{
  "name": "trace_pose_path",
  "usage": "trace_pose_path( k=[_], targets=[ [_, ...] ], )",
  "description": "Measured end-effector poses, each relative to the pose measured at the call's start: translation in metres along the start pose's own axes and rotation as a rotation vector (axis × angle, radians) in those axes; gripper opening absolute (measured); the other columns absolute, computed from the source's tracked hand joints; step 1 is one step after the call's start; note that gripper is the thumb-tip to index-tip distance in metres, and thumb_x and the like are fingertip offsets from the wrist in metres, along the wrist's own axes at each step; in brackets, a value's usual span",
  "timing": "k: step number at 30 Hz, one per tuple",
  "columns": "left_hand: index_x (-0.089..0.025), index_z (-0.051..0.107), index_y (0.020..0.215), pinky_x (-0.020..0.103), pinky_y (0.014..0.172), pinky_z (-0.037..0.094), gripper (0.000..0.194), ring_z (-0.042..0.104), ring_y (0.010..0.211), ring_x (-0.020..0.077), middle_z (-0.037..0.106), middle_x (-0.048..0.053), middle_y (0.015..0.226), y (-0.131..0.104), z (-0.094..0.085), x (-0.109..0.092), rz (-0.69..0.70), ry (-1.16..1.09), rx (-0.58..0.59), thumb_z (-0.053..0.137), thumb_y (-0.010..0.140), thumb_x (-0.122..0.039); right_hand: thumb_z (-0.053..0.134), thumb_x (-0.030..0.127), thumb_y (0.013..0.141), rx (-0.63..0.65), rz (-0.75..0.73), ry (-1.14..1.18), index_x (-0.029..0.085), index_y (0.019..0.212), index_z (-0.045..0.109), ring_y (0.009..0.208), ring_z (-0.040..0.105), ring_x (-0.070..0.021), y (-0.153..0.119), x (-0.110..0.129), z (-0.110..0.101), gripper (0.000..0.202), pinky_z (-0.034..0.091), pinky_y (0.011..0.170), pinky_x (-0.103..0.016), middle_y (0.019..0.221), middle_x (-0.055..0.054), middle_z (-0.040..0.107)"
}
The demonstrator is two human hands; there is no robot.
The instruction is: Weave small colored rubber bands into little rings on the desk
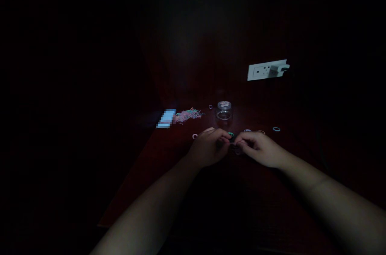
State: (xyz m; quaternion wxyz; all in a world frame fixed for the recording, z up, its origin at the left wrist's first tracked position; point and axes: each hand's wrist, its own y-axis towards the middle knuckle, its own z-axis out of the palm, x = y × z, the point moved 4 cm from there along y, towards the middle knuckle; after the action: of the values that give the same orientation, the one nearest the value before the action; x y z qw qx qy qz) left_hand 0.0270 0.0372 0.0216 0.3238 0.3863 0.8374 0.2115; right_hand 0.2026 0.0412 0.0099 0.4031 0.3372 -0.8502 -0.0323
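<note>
My left hand point(208, 148) and my right hand point(261, 149) meet low over the dark red table, their fingers pinched. Between the fingertips runs a thin pale-pink elastic band point(232, 143), gripped from both sides; its ends are hidden. Just beyond the fingers lies a green hair tie point(230, 135). Near my left knuckles is a pink hair tie point(194, 136). A bluish hair tie point(247, 130) and an orange-tan one point(261, 131) show behind my right hand. Something purplish point(238, 149) beneath the right fingers is too dim to make out.
A clear lidded jar point(224, 114) stands beyond my hands. Left of it are a heap of colourful elastic bands point(188, 115) and a lit phone-like screen point(166, 118). A blue hair tie point(276, 129) lies right. The wall has a socket plate point(258, 72) with a plug point(282, 68).
</note>
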Motion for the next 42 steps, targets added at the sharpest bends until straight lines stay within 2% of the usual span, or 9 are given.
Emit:
trace_pose_path(
  k=[14, 20, 26, 35, 42],
  targets=[
    [-0.021, 0.064, 0.094, 0.031, 0.077, 0.049, 0.012, 0.062, 0.082, 0.0160, 0.070, 0.000, 0.087, 0.0004, -0.0005, -0.0028, -0.005, -0.005, 0.004, 0.060, 0.083, -0.019, 0.049, 0.025, 0.092, 0.003, 0.024, -0.027, 0.017, 0.087, 0.066, 0.068, 0.065, -0.0171, 0.0022, -0.0039, 0.0023, 0.019, 0.049, 0.063, -0.028, 0.076, -0.004, 0.070],
    [-0.022, 0.063, 0.102, 0.031, 0.078, 0.051, 0.021, 0.063, 0.086, 0.0160, 0.070, 0.000, 0.096, 0.0001, 0.0006, -0.0019, -0.012, -0.018, 0.036, 0.062, 0.081, -0.019, 0.054, 0.033, 0.092, -0.004, 0.023, 0.020, 0.016, 0.086, 0.068, 0.067, 0.065, -0.0176, 0.0010, -0.0025, 0.0011, 0.023, 0.050, 0.063, -0.029, 0.074, -0.005, 0.071],
    [-0.022, 0.063, 0.101, 0.030, 0.077, 0.052, 0.024, 0.064, 0.082, 0.0144, 0.072, 0.000, 0.094, -0.0011, 0.0034, 0.0004, -0.018, -0.042, 0.054, 0.061, 0.079, -0.015, 0.058, 0.038, 0.090, -0.054, 0.007, 0.032, 0.017, 0.083, 0.071, 0.064, 0.064, -0.0170, 0.0014, 0.0002, -0.0020, 0.025, 0.049, 0.061, -0.029, 0.071, -0.005, 0.071],
    [-0.021, 0.064, 0.100, 0.030, 0.074, 0.054, 0.017, 0.066, 0.078, 0.0139, 0.073, 0.001, 0.088, -0.0021, 0.0027, 0.0018, -0.029, -0.061, 0.020, 0.059, 0.083, -0.019, 0.053, 0.034, 0.093, -0.027, 0.023, -0.025, 0.015, 0.084, 0.067, 0.065, 0.063, -0.0167, 0.0010, 0.0008, -0.0004, 0.025, 0.048, 0.061, -0.029, 0.073, -0.006, 0.071],
    [-0.020, 0.065, 0.102, 0.029, 0.077, 0.055, 0.029, 0.068, 0.080, 0.0139, 0.074, 0.001, 0.092, -0.0023, 0.0038, 0.0042, -0.033, -0.103, 0.026, 0.059, 0.075, -0.010, 0.053, 0.034, 0.093, -0.033, 0.023, -0.059, 0.015, 0.081, 0.067, 0.064, 0.062, -0.0166, 0.0012, 0.0015, -0.0008, 0.026, 0.046, 0.060, -0.028, 0.071, -0.005, 0.069]
  ],
)
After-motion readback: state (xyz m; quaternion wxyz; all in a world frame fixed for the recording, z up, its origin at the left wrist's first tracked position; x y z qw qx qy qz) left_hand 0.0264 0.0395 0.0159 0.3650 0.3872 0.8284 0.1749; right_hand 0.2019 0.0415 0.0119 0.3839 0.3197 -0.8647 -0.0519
